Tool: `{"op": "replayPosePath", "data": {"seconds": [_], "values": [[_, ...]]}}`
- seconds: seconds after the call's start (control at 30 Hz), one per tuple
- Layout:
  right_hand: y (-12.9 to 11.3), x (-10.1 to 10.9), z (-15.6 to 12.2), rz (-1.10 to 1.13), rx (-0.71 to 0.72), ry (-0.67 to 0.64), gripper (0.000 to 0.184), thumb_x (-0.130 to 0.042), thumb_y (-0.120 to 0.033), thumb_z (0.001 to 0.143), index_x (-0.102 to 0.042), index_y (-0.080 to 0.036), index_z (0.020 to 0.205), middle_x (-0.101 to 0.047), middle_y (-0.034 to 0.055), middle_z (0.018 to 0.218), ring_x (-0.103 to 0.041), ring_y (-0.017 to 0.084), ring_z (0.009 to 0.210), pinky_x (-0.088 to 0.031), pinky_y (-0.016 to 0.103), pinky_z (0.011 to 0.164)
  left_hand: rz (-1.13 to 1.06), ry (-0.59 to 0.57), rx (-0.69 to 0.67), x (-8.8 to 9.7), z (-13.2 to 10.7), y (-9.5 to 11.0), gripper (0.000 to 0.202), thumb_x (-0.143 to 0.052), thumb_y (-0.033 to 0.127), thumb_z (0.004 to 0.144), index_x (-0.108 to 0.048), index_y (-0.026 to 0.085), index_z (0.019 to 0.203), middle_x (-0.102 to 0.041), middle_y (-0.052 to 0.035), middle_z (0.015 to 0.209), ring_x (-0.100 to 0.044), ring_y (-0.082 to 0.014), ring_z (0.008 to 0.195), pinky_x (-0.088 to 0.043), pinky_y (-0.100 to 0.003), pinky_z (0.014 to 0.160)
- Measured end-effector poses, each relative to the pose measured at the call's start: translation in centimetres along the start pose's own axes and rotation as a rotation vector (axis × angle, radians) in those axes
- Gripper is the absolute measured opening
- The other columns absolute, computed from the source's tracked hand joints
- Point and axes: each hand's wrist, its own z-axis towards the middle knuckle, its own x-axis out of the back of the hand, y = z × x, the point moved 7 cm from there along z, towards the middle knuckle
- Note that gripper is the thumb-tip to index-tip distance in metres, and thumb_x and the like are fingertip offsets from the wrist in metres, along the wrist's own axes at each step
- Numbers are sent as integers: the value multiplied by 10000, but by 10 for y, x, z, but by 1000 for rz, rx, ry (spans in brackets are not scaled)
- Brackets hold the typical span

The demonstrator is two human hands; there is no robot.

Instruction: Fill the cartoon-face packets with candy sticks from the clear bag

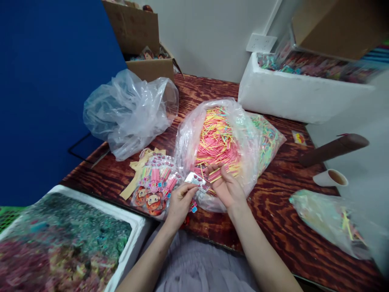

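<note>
A big clear plastic bag (240, 134) full of thin pink, yellow and green sticks lies open on the dark wooden table (273, 211). My right hand (226, 186) reaches into the bag's mouth, fingers curled round a small bunch of sticks (220, 172). My left hand (180, 202) pinches a small clear packet (194, 179) with a printed card, held right beside the right hand. A pile of filled packets (153, 186) with cartoon faces lies just left of my left hand.
An empty crumpled clear bag (127, 111) sits at the left, cardboard boxes (142, 40) behind it. White foam boxes stand at front left (133, 227) and back right (291, 95). A paper cup (331, 177), a brown tube (332, 149) and another bag of sticks (331, 221) are at the right.
</note>
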Motion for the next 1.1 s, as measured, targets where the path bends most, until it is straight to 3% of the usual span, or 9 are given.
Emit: {"op": "replayPosePath", "data": {"seconds": [0.13,0.3,0.43,0.5,0.63,0.73,0.83,1.0,1.1], "values": [[14,-7,-5,-55,-61,1,21,-685,-214,818,-677,-196,814,-750,17,846,-699,179,943,-475,376,1011,-17,-3,42,-1,-1,-1,168,-618,305,835,-721,180,789,-673,-15,788,-600,-152,749,-445,-235,683],[16,-3,-19,-304,13,-8,130,-726,-301,778,-697,-185,829,-745,35,822,-685,214,916,-453,400,988,-32,-6,72,-1,-3,-2,168,-619,311,836,-708,178,785,-636,-5,758,-565,-138,710,-426,-226,649],[19,-11,-30,-592,-21,-71,195,-714,-369,782,-678,-191,853,-723,53,995,-641,224,985,-453,383,946,-64,-28,47,-4,-3,1,157,-618,303,843,-703,180,794,-648,-14,794,-585,-147,754,-448,-239,706],[19,-16,-35,-734,-8,-99,258,-701,-388,795,-656,-217,982,-692,51,1095,-616,226,1051,-441,381,961,-93,-32,13,-4,-2,5,141,-620,287,844,-711,184,812,-665,-24,836,-606,-162,819,-459,-252,762],[11,-25,-47,-900,188,-94,404,-591,-377,890,-481,-288,1269,-610,53,1235,-575,204,1130,-430,375,982,-191,-14,4,0,-4,9,105,-644,265,831,-726,205,859,-687,-25,905,-625,-167,887,-465,-260,818],[5,-32,-58,-1056,389,-90,222,-531,-335,931,-555,-262,1139,-612,55,1157,-572,201,1097,-439,355,954,-266,5,46,3,-6,8,89,-679,269,806,-725,208,852,-686,-13,889,-627,-156,867,-468,-253,814],[9,-43,-65,-1242,471,-173,145,-513,-300,943,-613,-243,1032,-620,50,1070,-568,201,1068,-433,345,941,-361,29,104,5,-9,4,98,-708,275,780,-717,201,844,-687,-8,877,-622,-148,850,-468,-250,811],[16,-64,-72,-1272,395,-396,197,-517,-278,942,-636,-251,1098,-623,54,1124,-554,207,1109,-412,364,982,-497,2,164,11,-12,5,133,-740,274,751,-686,197,844,-664,11,831,-598,-121,801,-453,-217,764],[17,-62,-63,-1162,263,-465,207,-512,-306,941,-645,-239,1085,-653,52,1086,-592,211,1070,-440,364,952,-470,-53,182,20,-14,14,136,-746,272,746,-673,184,821,-623,22,752,-553,-93,697,-427,-185,666]]}}
